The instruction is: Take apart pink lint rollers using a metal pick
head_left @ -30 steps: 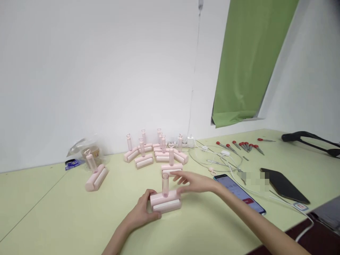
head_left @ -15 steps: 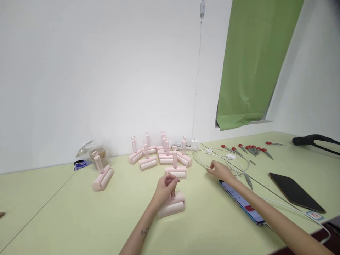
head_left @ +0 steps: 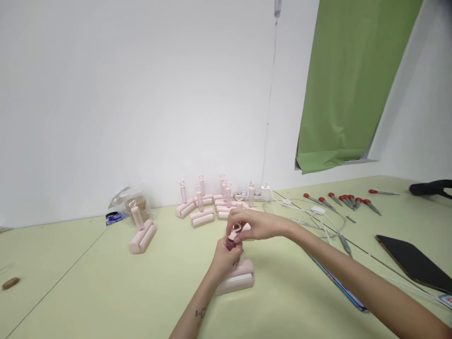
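Left hand (head_left: 226, 258): fingers wrapped round the clear handle (head_left: 230, 244) of a pink roller (head_left: 243, 278). Right hand (head_left: 261, 225): thumb and fingers pinching a small pink cap (head_left: 232, 235) with a loop, at the handle's top end; whether it is seated cannot be told. Roller rests on the desk (head_left: 289, 301), handle upright, well forward of the back edge. Phone (head_left: 342, 289) partly hidden under the right forearm. Behind the hands, a cluster of similar rollers (head_left: 202, 217) stands near the desk's back edge, beside a power strip (head_left: 243, 196). Lone roller (head_left: 142, 239) left of these, just in front of a plastic bag (head_left: 141, 202). Red-ended tools (head_left: 348, 201) lie toward the back right corner; dark tablet (head_left: 413, 261) nearer the right edge.
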Demonstrator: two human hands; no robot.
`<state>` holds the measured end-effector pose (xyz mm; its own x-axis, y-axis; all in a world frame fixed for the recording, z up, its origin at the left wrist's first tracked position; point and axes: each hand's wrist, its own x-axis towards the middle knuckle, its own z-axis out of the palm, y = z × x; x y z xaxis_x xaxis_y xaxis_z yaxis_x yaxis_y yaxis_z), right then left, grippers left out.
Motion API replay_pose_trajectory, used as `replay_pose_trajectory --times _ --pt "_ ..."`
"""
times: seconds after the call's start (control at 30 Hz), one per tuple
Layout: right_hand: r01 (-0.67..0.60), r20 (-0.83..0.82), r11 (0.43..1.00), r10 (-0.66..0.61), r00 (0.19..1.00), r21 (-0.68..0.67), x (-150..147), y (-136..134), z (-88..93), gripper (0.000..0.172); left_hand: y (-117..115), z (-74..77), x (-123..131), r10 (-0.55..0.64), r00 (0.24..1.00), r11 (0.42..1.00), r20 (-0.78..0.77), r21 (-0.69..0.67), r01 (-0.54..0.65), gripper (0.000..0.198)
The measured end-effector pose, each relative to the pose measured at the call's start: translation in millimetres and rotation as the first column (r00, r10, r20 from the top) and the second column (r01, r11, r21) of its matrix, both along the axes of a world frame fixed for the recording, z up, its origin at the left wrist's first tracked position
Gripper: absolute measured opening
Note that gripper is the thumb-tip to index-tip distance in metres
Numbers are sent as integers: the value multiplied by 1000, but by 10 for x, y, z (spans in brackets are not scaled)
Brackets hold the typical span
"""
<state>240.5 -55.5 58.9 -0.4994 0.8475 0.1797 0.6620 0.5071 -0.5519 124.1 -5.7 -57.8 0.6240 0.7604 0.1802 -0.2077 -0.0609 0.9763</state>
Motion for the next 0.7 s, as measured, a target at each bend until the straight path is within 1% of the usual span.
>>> replay_pose_trajectory --times 0.07,0.1,0.13,0.2,0.27,0.3,0.37,0.47,0.57,0.7 --pt "-72 99 997 70 993 16 -16 14 36 14 9 -6 -1 -5 1000 1000 -8 2 5 26" --pt "-81 115 996 77 990 29 -23 18 24 14 14 -9 -1 -4 1000 1000 -9 1 4 25" --pt "-63 93 997 59 994 39 -28 20 -7 16 17 -13 0 -2 1000 1000 -8 0 2 23" --pt "15 -44 1000 -14 999 26 -32 23 -113 28 23 -21 3 -1 1000 1000 -4 -4 1 19" --pt "73 -232 997 -78 970 -30 -26 27 -243 39 28 -29 7 -8 1000 1000 -2 -6 8 16" --pt "86 -312 995 -100 945 -59 -21 28 -303 39 29 -33 10 -13 1000 1000 -3 -5 13 16" --pt "85 -407 992 -115 906 -92 -17 19 -395 30 27 -37 11 -26 1000 1000 -4 -3 26 17" --pt "103 -435 992 -126 892 -75 -39 -29 -450 23 16 -24 -5 -50 999 999 -3 -5 50 19" --pt "110 -449 994 -108 887 -22 -85 -74 -460 19 14 13 -51 -90 996 996 -2 -8 90 24" --pt "198 -478 980 -162 863 26 -133 1 -511 18 46 55 -126 -194 981 980 18 -32 194 29"
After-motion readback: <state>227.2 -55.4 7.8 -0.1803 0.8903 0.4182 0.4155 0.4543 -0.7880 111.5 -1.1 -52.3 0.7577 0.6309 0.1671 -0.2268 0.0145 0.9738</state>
